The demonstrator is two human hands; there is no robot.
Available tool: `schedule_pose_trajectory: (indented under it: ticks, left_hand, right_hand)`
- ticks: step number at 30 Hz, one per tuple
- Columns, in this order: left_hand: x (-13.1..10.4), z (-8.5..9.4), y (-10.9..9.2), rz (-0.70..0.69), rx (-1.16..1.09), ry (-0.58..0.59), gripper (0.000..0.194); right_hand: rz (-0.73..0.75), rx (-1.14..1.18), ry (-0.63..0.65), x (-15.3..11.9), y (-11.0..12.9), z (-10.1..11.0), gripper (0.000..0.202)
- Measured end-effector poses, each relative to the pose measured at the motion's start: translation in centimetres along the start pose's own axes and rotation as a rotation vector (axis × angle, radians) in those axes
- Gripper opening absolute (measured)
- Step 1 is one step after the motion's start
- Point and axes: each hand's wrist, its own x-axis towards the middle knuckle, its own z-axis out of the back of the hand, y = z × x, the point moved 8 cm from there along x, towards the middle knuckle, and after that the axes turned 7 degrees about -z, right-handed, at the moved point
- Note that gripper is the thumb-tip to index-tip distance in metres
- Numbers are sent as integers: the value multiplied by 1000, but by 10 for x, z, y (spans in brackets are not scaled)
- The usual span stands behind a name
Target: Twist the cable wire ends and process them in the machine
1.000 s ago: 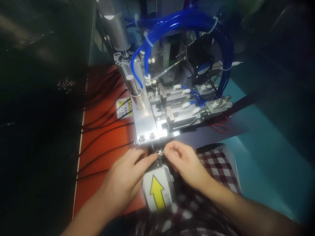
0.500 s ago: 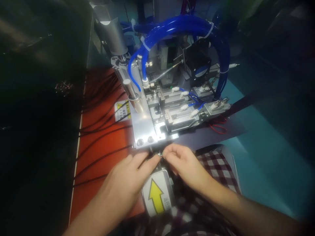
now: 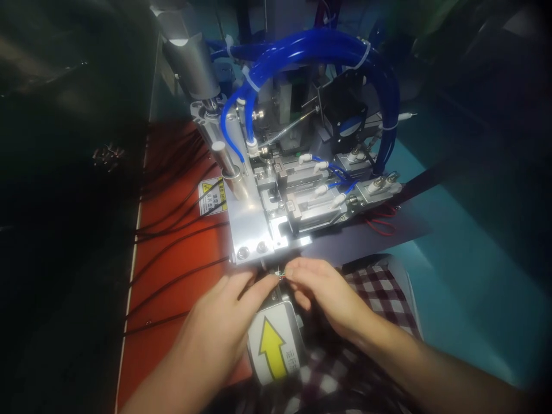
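Fine coloured wires (image 3: 282, 276) show between my two hands, just under the front edge of the machine's metal plate (image 3: 250, 230). My right hand (image 3: 308, 279) pinches the wires between thumb and index finger. My left hand (image 3: 235, 296) reaches in from the left, its thumb tip at the wire ends and its other fingers partly hidden under the plate. What the left fingertips grip is too small to make out. Right below the fingertips is a white cover with a yellow arrow (image 3: 273, 345).
Blue air tubes (image 3: 319, 46) arch over metal cylinders (image 3: 319, 213). Black cables (image 3: 176, 230) cross an orange surface (image 3: 172, 299) on the left, near a yellow warning label (image 3: 213, 195). Checked cloth (image 3: 379, 287) lies below right.
The view has shifted slightly. Both hands remain together at the same spot, and the coloured wires show a little more clearly between the fingertips.
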Motion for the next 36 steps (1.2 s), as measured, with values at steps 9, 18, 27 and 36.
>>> schedule_pose_trajectory:
  ticks: [9,18,27,36]
  left_hand:
    - [-1,-1,1,-21,-8,5,45]
    - [-2,-1,2,-11,-51,-25,47]
    - [-1,0,2,-9,-63,-28,45]
    - [-1,0,2,0,-56,-8,45]
  right_hand:
    - [247,-245,-177,-14,20,8,9]
    - [256,-282,-151,-4,14,8,13]
    - [231,-239,-119,-5,12,3,14]
    - [202,-203,-148,-8,13,1,14]
